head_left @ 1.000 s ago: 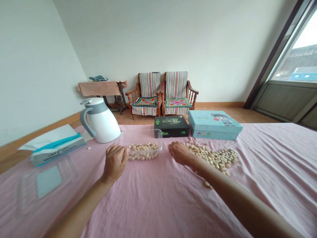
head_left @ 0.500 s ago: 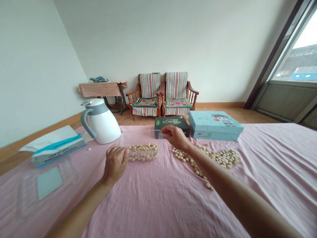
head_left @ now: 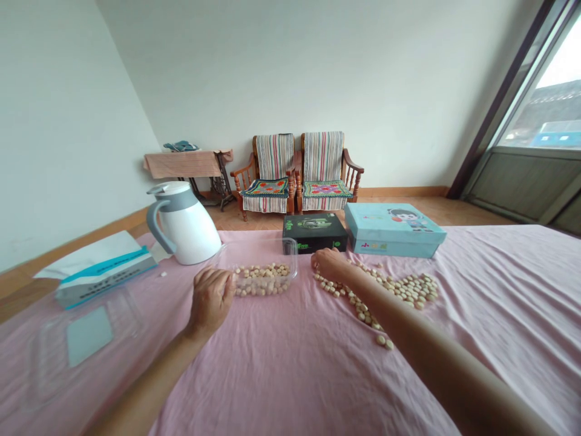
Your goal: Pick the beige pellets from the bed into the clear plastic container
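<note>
My left hand (head_left: pixel 211 298) grips the near left rim of a clear plastic container (head_left: pixel 290 249) that holds several pale round seeds (head_left: pixel 262 280). More of the same loose seeds (head_left: pixel 399 289) lie scattered on the pink tablecloth (head_left: pixel 290 363) to the right. My right hand (head_left: pixel 329 264) rests palm down on the left end of that pile, just right of the container. Its fingers are curled onto the seeds beneath it, which hide under the palm.
A white jug (head_left: pixel 186 223) stands behind the container at the left, with a tissue box (head_left: pixel 102 269) and a clear lid (head_left: pixel 86 336) further left. A black box (head_left: pixel 314 233) and a light blue box (head_left: pixel 393 229) sit at the back. Two chairs stand by the wall.
My right hand rose from the seed pile to the container's far right corner, then came back down onto the pile's left end. The left hand stayed on the container.
</note>
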A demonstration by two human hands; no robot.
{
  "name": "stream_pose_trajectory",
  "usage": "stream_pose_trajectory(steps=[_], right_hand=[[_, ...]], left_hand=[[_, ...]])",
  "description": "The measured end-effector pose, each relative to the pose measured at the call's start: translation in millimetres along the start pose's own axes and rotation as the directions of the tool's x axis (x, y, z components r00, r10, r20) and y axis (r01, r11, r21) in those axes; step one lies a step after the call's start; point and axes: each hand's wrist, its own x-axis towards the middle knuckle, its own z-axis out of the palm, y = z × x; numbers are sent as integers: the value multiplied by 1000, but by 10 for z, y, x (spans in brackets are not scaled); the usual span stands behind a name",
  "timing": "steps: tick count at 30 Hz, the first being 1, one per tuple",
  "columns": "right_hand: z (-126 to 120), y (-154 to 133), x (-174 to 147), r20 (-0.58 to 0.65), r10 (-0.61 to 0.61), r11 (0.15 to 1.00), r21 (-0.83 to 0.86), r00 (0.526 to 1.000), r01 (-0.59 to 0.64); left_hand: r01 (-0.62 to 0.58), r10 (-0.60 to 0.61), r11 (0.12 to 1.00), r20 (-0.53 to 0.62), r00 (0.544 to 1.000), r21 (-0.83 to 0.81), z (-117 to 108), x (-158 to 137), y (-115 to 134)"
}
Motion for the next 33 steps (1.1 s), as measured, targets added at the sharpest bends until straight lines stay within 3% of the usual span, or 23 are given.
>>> stream_pose_trajectory(steps=[6,9,11,14,18,21,26,29,33], right_hand=[[3,72,39,4,-85,996,-9,996,85],[-26,102,33,-167,-12,995,95,986,29],[-94,73,25,-337,70,971,237,939,13],[-242,-68,20,-481,67,879,442,874,176],[-379,-242,43,-512,-21,724,584,858,367],[-364,-147,64,-486,-21,765,554,874,327],[-152,299,42,-305,82,962,274,949,5],[-12,470,15,-167,143,977,181,976,-112],[77,525,-6,-37,129,981,149,991,-122]], left_hand=[[1,-1,1000,1,1000,-8,-7,8,5],[7,-7,1000,6,1000,-12,-15,11,10],[9,-9,1000,8,1000,-18,-16,14,13],[9,-9,1000,2,1000,-23,-13,17,15],[5,-5,1000,7,1000,-19,-9,16,14],[5,-5,1000,14,1000,-18,-11,15,15],[-1,1,1000,-10,1000,-15,-18,24,22],[-8,8,1000,-14,1000,-13,-20,26,28],[-7,7,1000,-18,1000,-20,-18,23,28]])
